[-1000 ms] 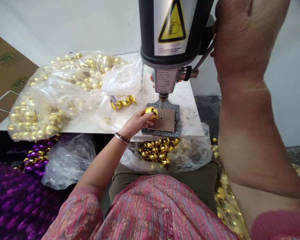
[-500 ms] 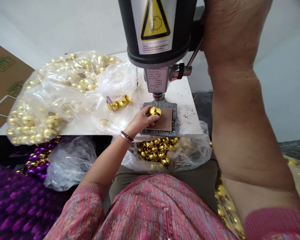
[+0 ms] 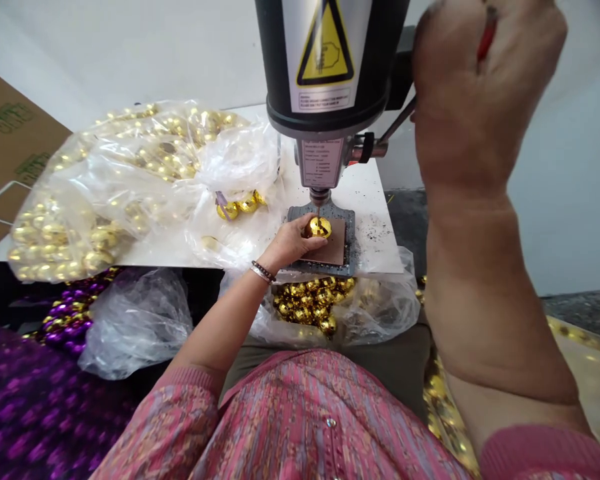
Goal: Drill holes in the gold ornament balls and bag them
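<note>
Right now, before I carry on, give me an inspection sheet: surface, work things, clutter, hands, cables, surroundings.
Surface: white table; dark crumbs scattered right of the drill base.
Work things: gold ball over the brown board, below the drill bit; whether the bit touches it is unclear.
Clutter: large clear bag with gold balls inside, on the table's left; open bag of balls at the front edge.
Hands: left hand holds the ball; right hand raised at the lever, grip hidden.
Cables: nothing seen.
Surroundings: cardboard box left, pale wall behind.

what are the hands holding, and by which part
The left hand holds a gold ball by its side. The right hand is at the drill lever, grip hidden.
</note>
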Available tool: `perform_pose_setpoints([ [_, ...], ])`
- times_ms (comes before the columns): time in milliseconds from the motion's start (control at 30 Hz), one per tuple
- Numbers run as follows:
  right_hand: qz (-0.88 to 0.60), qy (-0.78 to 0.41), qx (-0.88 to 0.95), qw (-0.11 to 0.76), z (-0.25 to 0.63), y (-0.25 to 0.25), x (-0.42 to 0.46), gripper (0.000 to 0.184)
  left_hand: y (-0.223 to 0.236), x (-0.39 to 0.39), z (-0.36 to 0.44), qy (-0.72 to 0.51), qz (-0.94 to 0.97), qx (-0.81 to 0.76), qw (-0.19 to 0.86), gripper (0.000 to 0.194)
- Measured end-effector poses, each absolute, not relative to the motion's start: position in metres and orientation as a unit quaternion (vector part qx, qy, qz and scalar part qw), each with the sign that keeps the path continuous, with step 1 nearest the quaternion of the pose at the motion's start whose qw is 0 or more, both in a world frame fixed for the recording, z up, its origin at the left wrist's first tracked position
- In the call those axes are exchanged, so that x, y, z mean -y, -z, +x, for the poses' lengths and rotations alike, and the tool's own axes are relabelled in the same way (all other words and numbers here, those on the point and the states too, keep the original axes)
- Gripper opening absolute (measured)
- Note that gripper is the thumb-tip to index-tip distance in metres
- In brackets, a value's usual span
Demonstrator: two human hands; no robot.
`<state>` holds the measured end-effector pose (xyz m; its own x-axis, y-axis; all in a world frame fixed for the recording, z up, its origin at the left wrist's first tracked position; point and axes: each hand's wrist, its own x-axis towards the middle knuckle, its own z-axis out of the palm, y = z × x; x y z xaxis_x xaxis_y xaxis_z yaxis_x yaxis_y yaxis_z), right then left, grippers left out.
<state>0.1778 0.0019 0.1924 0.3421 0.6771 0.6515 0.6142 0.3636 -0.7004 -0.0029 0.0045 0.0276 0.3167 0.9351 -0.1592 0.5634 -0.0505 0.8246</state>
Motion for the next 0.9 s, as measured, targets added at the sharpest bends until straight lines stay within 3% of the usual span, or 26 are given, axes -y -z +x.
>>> perform_pose_setpoints([
  [300, -0.465, 0.186, 0.646, 0.576, 0.187, -0.107, 0.041, 0.018, -0.022, -0.005, -0.005, -0.226, 0.697, -0.535, 0.421, 0.069],
  [600, -0.455, 0.245, 0.612, 0.599, 0.183, -0.074, 0.038, 0.024, -0.019, -0.004, -0.006, -0.226, 0.715, -0.532, 0.394, 0.062],
  [900, -0.477, 0.172, 0.573, 0.644, 0.177, -0.055, 0.036, 0.025, -0.019, -0.003, -0.005, -0.231, 0.706, -0.539, 0.397, 0.065],
])
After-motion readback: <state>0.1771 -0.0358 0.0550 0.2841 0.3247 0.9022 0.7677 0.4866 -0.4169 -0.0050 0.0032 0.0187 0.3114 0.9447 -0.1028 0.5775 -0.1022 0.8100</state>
